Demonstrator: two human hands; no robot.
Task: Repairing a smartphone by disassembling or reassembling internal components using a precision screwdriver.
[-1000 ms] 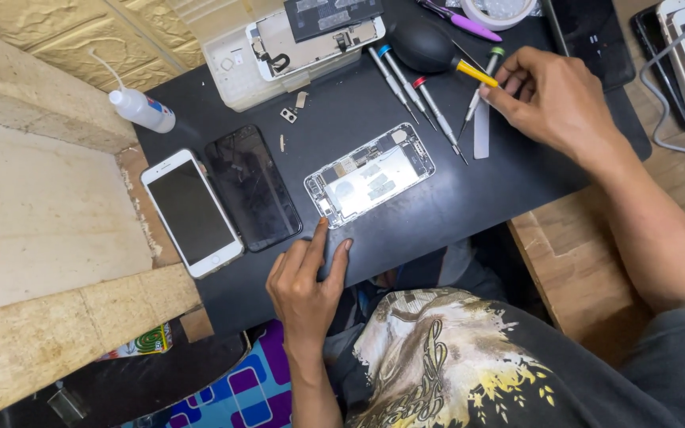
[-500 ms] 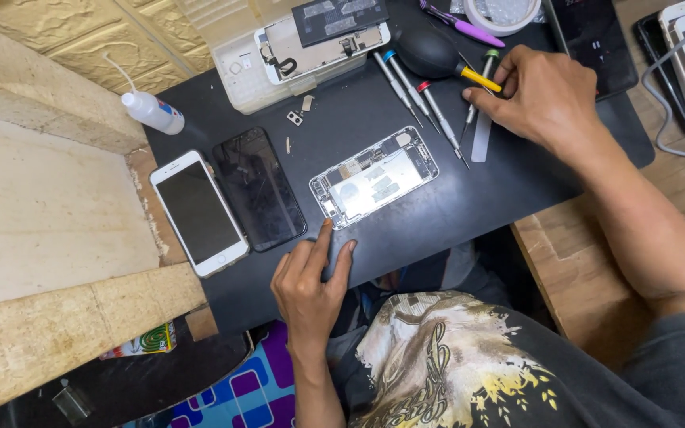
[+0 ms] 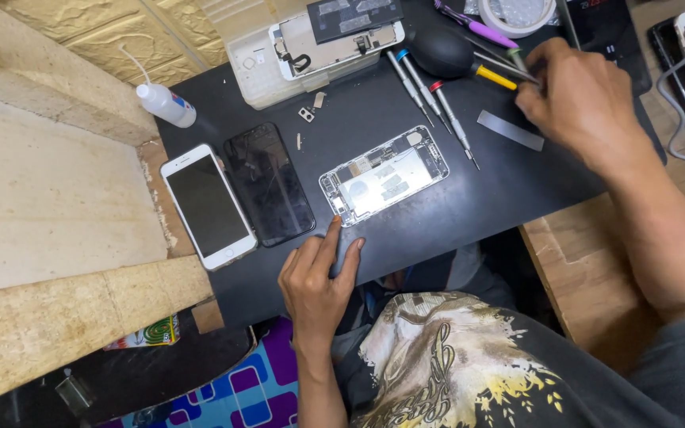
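Head view looks straight down at your black work mat (image 3: 453, 214). Your left hand (image 3: 317, 279) rests at the mat's near edge, fingers loosely curled around nothing, the index fingertip stretched forward to touch the lower corner of the opened phone chassis (image 3: 384, 176). That chassis lies tilted in the middle of the mat, its inner parts facing up. Your right hand (image 3: 584, 103) sits at the far right of the mat, fingers pinched together over the thin tools (image 3: 509, 67) lying there; you cannot tell exactly which one they grip. Just left of it lie three screwdrivers (image 3: 438, 103) and a black air blower (image 3: 441, 52). A white phone (image 3: 208, 204) and a black phone (image 3: 269, 182) lie side by side left of the chassis.
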